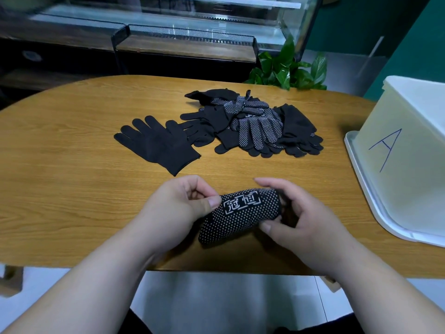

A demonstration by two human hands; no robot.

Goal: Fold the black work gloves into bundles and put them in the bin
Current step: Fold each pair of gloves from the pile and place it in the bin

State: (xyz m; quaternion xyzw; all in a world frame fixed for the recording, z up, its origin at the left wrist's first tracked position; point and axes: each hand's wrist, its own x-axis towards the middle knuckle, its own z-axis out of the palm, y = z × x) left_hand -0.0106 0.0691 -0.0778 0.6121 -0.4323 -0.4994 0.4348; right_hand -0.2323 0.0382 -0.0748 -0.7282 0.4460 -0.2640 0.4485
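I hold a folded black glove bundle point(240, 215) with white grip dots and a white printed mark just above the table's near edge. My left hand point(178, 208) pinches its left end between thumb and fingers. My right hand point(301, 220) wraps its right end, thumb underneath. A single black glove point(156, 143) lies flat on the table beyond my hands, fingers pointing away to the left. Behind it sits a loose pile of black gloves point(255, 124), several showing their dotted palms. A white plastic bin point(407, 150) marked with a blue "A" stands at the right.
The oval wooden table point(72, 165) fills the middle of the view. A green potted plant point(289, 66) stands behind its far edge. A dark shelf unit and a glass display case run along the back.
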